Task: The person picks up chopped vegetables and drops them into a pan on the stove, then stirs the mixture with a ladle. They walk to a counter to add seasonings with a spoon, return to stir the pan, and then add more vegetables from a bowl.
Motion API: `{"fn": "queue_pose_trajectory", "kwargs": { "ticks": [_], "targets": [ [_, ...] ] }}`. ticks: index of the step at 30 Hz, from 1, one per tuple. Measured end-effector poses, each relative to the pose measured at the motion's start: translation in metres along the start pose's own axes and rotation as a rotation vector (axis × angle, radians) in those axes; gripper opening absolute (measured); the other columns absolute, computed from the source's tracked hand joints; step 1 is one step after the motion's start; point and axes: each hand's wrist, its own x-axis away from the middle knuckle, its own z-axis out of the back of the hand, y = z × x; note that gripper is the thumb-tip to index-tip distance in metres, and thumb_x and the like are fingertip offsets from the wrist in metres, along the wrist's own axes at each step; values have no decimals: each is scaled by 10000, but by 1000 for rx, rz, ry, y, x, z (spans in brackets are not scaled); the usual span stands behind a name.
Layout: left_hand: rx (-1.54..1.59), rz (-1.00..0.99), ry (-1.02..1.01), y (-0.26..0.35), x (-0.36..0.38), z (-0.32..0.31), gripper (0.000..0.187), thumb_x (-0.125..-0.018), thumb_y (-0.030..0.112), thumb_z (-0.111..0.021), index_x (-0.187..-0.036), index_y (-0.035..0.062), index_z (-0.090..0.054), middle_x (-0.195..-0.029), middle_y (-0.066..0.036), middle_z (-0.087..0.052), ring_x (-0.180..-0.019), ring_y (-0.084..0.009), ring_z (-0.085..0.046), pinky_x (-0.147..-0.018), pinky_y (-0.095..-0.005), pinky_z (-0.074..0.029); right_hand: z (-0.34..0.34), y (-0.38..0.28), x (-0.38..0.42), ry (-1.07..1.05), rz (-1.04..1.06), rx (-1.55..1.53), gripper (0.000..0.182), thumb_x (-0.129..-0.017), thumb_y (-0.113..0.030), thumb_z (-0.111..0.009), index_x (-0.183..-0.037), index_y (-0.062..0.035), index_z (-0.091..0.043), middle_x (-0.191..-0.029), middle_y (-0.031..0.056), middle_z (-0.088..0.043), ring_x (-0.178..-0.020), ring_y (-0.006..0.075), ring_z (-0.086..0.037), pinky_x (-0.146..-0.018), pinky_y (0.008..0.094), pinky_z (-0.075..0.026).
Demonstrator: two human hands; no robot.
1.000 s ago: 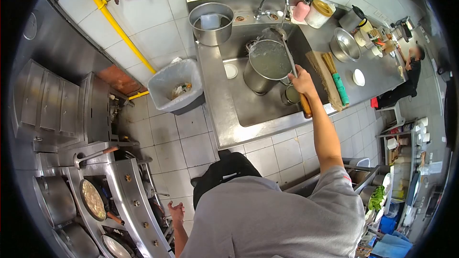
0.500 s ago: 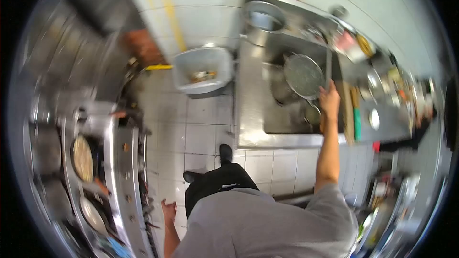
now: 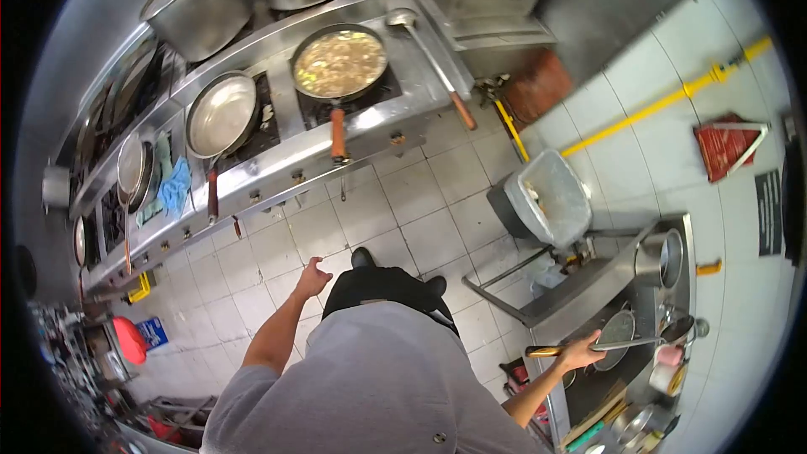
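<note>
Swung away from the steel sink [image 3: 664,319], I keep my right hand [image 3: 580,351] clenched on the long wooden-handled steel ladle [image 3: 618,342] over its basin, left hand [image 3: 313,277] empty, advising a level bowl.

Light: bright, even, overhead | Shadows: soft, faint on floor tiles | Glare: sheen on steel stove top [image 3: 252,168] toward 11 o'clock | Distortion: strong fisheye, black vignette all round | Blur: slight, at 8 o'clock edge
</note>
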Motion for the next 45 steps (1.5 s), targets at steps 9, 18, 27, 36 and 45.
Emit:
{"fn": "queue_pose_trajectory", "kwargs": {
  "ticks": [9, 18, 27, 36, 45],
  "targets": [
    [564, 420, 138, -135, 24, 45, 635, -824, 208, -743, -1328, 14, -409, -893, -138, -637, -786, -210, -613, -571, -354, -518, -147, -131, 94, -1248, -302, -324, 454, -940, -359, -631, -1183, -35, -426, -632, -18, -431, -425, 79, -420, -331, 258, -332],
    [1067, 290, 181, -141, 112, -115, 506, -905, 215, -641, -1341, 71, -429, -1036, -138, -648, -820, -202, -613, -662, -354, -518, -217, -129, 184, -1546, 996, 244, 410, -899, -188, -632, -1241, -23, -476, -865, 282, -643, -810, 449, -640, -705, 492, -479],
    [1100, 625, 316, -92, 133, -139, 432, -864, 100, -638, -1263, 40, -485, -826, -93, -642, -684, -168, -598, -568, -346, -497, -243, -170, 108, -1599, 1044, 82, 429, -920, -184, -614, -1289, -15, -476, -894, 268, -660, -812, 422, -661, -711, 437, -509],
    [1562, 222, 383, 55, -160, -81, 544, -905, 184, -624, -1374, 148, -353, -1205, -116, -600, -1041, -224, -598, -781, -377, -527, -222, -97, 74, -1718, 983, 447, 399, -915, -194, -630, -1223, 34, -518, -909, 258, -648, -848, 344, -656, -762, 410, -494],
    [2197, 222, 448, 182, -292, -29, 505, -939, 196, -613, -1320, 123, -290, -1221, -121, -508, -1047, -296, -589, -695, -368, -584, -146, -97, 29, -1588, 942, 947, 379, -878, -182, -684, -1172, 12, -544, -767, 180, -628, -679, 204, -561, -634, 353, -468]
  ]
}}
